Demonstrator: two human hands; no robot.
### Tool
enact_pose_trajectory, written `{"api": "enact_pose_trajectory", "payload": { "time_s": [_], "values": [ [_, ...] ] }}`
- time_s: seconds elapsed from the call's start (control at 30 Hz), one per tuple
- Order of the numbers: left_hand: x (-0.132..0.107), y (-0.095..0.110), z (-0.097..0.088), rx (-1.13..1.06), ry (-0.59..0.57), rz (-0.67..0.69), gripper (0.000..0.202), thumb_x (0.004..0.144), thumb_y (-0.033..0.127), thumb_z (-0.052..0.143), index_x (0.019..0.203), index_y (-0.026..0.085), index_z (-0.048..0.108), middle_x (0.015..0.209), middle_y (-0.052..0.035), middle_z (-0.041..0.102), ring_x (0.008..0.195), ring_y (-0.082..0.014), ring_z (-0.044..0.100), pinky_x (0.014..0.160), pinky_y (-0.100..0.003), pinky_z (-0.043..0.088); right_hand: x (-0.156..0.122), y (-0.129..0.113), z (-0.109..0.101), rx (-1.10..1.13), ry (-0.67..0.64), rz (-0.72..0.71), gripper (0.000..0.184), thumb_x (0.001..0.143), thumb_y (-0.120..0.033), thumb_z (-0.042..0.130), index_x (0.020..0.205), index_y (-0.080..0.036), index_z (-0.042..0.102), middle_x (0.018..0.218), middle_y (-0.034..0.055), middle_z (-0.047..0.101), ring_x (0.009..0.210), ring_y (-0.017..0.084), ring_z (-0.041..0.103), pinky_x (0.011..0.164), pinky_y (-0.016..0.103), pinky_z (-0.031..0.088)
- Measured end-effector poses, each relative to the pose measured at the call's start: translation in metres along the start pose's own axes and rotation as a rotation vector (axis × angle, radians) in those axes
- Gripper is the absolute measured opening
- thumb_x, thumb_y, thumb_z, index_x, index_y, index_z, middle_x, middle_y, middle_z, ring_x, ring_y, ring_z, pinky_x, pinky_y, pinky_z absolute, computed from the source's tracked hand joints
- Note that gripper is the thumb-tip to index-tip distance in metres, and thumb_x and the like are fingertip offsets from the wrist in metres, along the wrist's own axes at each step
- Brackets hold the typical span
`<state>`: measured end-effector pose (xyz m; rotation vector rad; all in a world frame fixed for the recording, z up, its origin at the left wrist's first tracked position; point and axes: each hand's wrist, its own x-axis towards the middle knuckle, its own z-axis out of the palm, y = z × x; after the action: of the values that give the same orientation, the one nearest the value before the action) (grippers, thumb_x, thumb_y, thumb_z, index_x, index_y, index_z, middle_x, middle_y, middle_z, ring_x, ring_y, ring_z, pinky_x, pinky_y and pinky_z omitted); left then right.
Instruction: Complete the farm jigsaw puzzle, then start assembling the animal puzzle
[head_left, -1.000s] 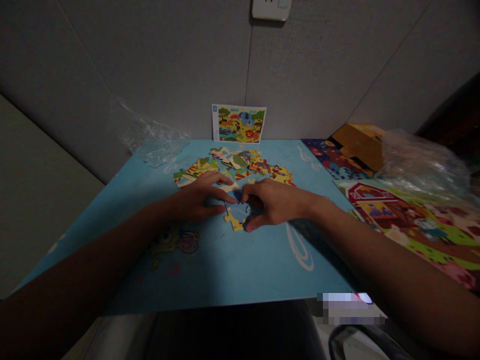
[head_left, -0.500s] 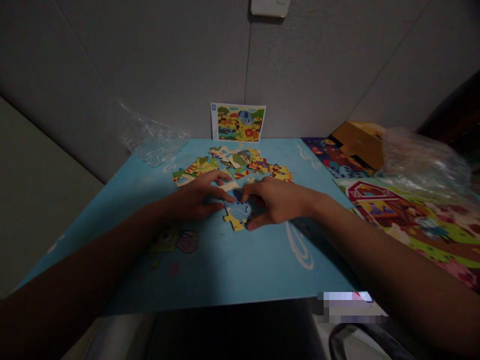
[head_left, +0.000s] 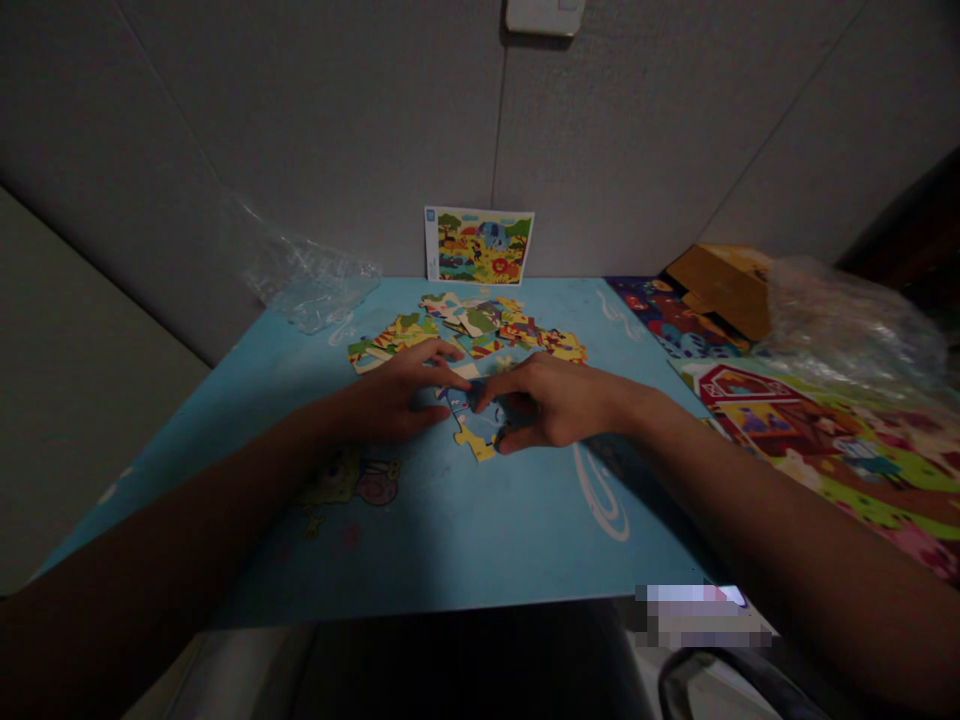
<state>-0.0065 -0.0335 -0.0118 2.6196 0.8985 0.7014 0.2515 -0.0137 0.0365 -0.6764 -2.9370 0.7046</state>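
In front of me, several blue and yellow puzzle pieces (head_left: 482,428) lie together on the light blue tabletop (head_left: 480,540). My left hand (head_left: 405,388) is at their left side, thumb and index finger on a blue piece at the upper left edge, other fingers spread above. From the right, my right hand (head_left: 551,398) has its index fingertip on the blue part and its thumb at the lower right edge. The fingers partly hide where the pieces meet. Just behind the hands is a heap of loose puzzle pieces (head_left: 480,318), some face down.
A picture card (head_left: 480,246) with animals leans against the wall behind the heap. Clear plastic wrap (head_left: 311,285) lies at the back left. To the right are a farm picture (head_left: 847,450), a brown cardboard box (head_left: 716,290) and more plastic wrap (head_left: 847,315).
The fingers have shifted slightly on the blue and yellow pieces, my right thumb moving a little up. More of a blue piece shows between the left thumb and index finger.
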Motion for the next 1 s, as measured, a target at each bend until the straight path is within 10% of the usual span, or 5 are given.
{"api": "enact_pose_trajectory", "payload": {
  "time_s": [0.53, 1.0],
  "values": [
    [0.001, 0.001, 0.0, -0.008, 0.002, -0.012, 0.037, 0.084, 0.025, 0.064, 0.121, 0.024, 0.067, 0.132, -0.0139, 0.054, 0.123, -0.0301, 0.054, 0.105, -0.049, 0.043, 0.001, 0.0, 0.0, 0.006, 0.046, 0.099, 0.051, 0.078, -0.04, 0.073, 0.12, -0.012, 0.063, 0.062, -0.0037, 0.054, 0.056, 0.012, 0.047, 0.06, 0.025, 0.032],
    [0.002, -0.002, 0.004, 0.035, 0.042, -0.031, 0.026, 0.086, 0.028, 0.067, 0.111, 0.023, 0.072, 0.125, -0.0133, 0.058, 0.118, -0.0264, 0.057, 0.102, -0.043, 0.045, 0.004, 0.005, 0.006, 0.099, 0.059, 0.138, 0.017, 0.076, -0.012, 0.063, 0.09, -0.012, 0.072, 0.066, -0.0016, 0.062, 0.057, 0.01, 0.05, 0.061, 0.023, 0.036]
  ]
}}
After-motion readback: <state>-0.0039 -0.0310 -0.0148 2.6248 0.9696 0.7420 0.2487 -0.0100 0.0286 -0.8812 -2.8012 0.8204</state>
